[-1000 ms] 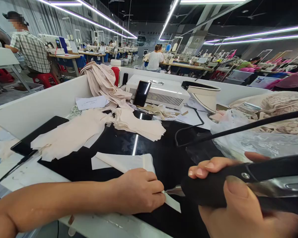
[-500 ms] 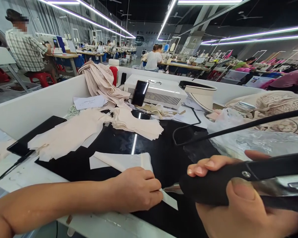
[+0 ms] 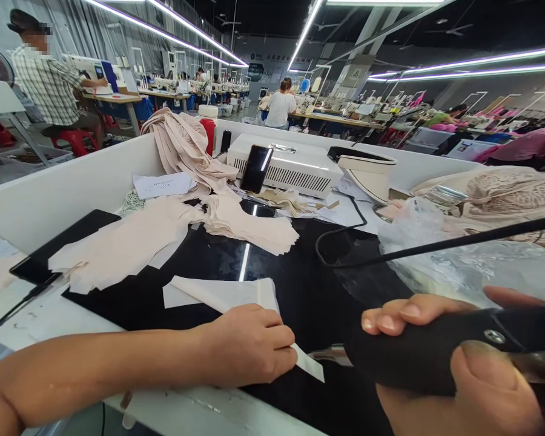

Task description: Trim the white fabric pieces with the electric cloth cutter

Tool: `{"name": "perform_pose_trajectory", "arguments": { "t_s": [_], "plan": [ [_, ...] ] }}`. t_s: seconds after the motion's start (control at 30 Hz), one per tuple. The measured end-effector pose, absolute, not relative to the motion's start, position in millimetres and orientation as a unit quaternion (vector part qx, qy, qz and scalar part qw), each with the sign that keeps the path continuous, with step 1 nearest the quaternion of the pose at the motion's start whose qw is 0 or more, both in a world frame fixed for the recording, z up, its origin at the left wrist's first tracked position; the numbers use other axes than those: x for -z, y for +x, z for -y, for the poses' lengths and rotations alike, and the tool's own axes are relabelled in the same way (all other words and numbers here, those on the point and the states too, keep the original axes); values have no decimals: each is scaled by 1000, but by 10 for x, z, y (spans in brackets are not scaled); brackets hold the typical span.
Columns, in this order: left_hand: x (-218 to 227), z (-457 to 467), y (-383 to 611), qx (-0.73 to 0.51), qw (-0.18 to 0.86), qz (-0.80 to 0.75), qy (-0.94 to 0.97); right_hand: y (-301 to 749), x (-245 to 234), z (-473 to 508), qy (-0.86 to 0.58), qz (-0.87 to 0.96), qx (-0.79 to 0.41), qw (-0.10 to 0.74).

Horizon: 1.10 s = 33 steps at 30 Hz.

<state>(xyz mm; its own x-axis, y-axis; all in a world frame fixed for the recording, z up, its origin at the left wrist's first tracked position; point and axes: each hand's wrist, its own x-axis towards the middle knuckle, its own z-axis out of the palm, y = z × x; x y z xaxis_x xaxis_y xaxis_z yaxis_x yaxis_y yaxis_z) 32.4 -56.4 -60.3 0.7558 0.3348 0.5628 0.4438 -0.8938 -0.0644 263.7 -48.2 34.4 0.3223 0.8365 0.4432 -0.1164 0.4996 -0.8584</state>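
Note:
My left hand lies low in the middle with its fingers closed on a thin white piece of fabric. Part of that piece is folded over, and a narrow white strip sticks out past my fingertips. At lower right, my right hand is wrapped round a black-bodied tool. A flat metal tip points left from the tool, just right of the strip, with a small gap visible. The tool's rear end runs out of view, and its exact kind is unclear.
Stacked beige fabric pieces lie on the black work surface. Behind stand a phone and a white vented box. A black cable crosses above my right hand. Clear plastic lies at right; a person sits far left.
My right hand and the tool have moved right, drawing the metal tip away from my left fingers. The left hand and the fabric have stayed nearly still.

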Motion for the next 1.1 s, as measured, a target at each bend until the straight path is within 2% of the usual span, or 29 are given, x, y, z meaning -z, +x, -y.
{"name": "perform_pose_trajectory", "arguments": {
  "t_s": [0.63,0.83,1.1],
  "plan": [
    [597,548,302,272,83,211,-935,2534,-322,623,-346,479,-377,713],
    [636,535,321,260,94,211,-938,2324,-204,577,-319,473,-319,757],
    [627,542,322,250,93,214,-940,2441,-205,652,-350,424,-322,771]
  ]
}}
